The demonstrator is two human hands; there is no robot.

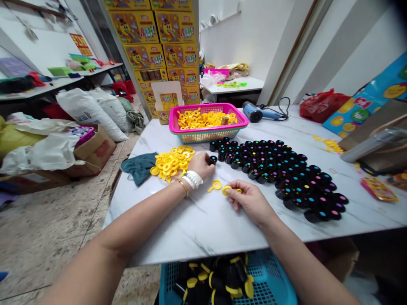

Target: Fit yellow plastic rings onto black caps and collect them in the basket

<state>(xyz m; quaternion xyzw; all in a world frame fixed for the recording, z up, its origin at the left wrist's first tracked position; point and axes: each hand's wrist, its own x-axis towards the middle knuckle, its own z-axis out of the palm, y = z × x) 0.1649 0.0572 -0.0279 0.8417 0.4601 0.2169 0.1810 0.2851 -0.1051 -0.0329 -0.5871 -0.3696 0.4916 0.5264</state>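
My left hand (202,166) has its fingers closed on a small black cup (213,160) with a coloured dot on top, at the near left end of the rows. In my right hand (249,199), thumb and fingers pinch a yellow ring-shaped piece (226,190). A loose yellow ring with a short handle (216,185) lies on the table between the hands. Beside my left wrist is a pile of yellow ring pieces (173,162). Many black cups (270,159) with coloured dots stand packed together to the right.
A pink basket (173,125) of yellow pieces stands at the back of the marble-patterned table (190,228). A dark cloth (138,167) lies left, a blue power tool (254,112) behind. Below the front edge, a blue basket (270,279) holds black cups with yellow parts.
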